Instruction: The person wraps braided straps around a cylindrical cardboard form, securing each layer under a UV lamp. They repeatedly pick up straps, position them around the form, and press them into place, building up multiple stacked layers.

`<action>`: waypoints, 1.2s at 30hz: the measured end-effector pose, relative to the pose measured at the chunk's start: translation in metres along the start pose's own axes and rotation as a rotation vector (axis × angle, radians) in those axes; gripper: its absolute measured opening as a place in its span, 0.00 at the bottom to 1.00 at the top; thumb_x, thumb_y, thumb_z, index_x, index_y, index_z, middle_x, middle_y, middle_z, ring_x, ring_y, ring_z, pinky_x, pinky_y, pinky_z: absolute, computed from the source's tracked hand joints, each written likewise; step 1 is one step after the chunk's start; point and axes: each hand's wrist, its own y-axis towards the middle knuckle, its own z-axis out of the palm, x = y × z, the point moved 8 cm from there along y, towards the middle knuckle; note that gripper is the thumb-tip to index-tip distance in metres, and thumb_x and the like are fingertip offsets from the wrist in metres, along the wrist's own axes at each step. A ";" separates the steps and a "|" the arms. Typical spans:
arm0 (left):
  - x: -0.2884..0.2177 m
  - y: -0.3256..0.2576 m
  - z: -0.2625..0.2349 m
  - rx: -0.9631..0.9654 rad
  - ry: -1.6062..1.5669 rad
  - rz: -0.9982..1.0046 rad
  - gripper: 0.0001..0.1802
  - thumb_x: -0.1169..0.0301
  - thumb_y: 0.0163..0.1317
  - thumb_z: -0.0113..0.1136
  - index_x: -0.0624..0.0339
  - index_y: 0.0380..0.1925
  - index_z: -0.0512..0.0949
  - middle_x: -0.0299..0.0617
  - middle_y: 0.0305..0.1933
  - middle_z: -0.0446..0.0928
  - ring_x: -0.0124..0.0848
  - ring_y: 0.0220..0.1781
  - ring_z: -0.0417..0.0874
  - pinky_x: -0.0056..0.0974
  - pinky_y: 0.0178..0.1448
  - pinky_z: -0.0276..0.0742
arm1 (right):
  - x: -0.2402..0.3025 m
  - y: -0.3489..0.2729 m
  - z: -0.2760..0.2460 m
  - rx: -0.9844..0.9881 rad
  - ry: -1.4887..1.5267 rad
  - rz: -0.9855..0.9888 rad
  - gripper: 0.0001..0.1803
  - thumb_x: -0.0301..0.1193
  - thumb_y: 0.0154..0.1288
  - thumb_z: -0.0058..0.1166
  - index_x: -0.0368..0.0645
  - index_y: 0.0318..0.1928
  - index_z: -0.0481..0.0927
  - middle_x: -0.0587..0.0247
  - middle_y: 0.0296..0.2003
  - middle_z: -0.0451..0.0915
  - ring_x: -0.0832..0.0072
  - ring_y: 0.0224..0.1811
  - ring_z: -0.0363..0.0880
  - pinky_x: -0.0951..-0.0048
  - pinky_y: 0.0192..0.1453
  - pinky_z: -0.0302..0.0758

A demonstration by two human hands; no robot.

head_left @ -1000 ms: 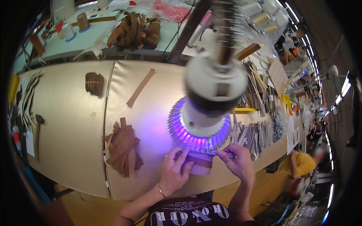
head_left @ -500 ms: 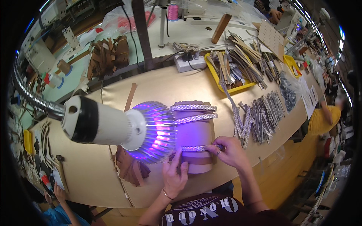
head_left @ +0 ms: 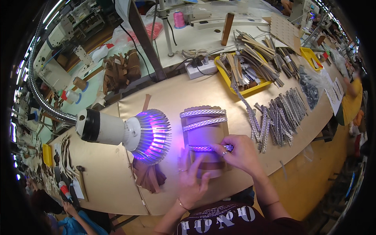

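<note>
A tan panel [head_left: 201,137] lies on the gold-coloured table with silvery braided strips across it. Two strips, an upper one [head_left: 203,112] and one just beneath [head_left: 204,124], sit near its scalloped far edge. Lower down runs a third braided strip [head_left: 201,148]. My right hand [head_left: 239,154] pinches this strip's right end between thumb and fingers at the panel's right side. My left hand [head_left: 192,182] rests over the panel's near left part, fingers spread and holding nothing. Purple light from a finned lamp [head_left: 150,137] falls on the panel and my left fingers.
Loose braided strips [head_left: 280,117] lie to the right. Behind them stands a yellow tray [head_left: 244,92] of flat strips. A power strip [head_left: 199,70] sits at the far edge, brown strips [head_left: 149,178] beside the lamp, and a hammer [head_left: 81,176] at left. Other people work nearby.
My left hand has come off the strip's left end toward the panel's near part, its fingers opening. My right hand still grips the right end. The view has shifted.
</note>
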 end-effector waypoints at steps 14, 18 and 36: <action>-0.011 0.011 0.018 0.239 0.079 -0.047 0.33 0.56 0.62 0.64 0.55 0.65 0.70 0.69 0.75 0.48 0.64 0.74 0.57 0.61 0.77 0.48 | -0.023 -0.010 -0.012 0.092 0.101 0.113 0.23 0.47 0.65 0.61 0.36 0.29 0.84 0.57 0.13 0.74 0.68 0.14 0.70 0.67 0.22 0.65; -0.015 0.013 0.020 0.241 0.176 -0.026 0.34 0.54 0.61 0.64 0.55 0.66 0.69 0.70 0.75 0.48 0.64 0.72 0.60 0.61 0.76 0.50 | -0.006 -0.009 -0.020 0.110 0.176 0.080 0.18 0.39 0.66 0.62 0.34 0.29 0.83 0.65 0.15 0.71 0.82 0.18 0.63 0.74 0.23 0.61; -0.012 0.011 0.023 0.293 0.188 -0.046 0.37 0.46 0.63 0.60 0.55 0.67 0.68 0.73 0.74 0.47 0.68 0.74 0.53 0.62 0.73 0.53 | -0.041 -0.013 -0.006 0.117 0.257 0.087 0.21 0.45 0.65 0.62 0.36 0.30 0.83 0.59 0.14 0.72 0.71 0.16 0.66 0.67 0.24 0.64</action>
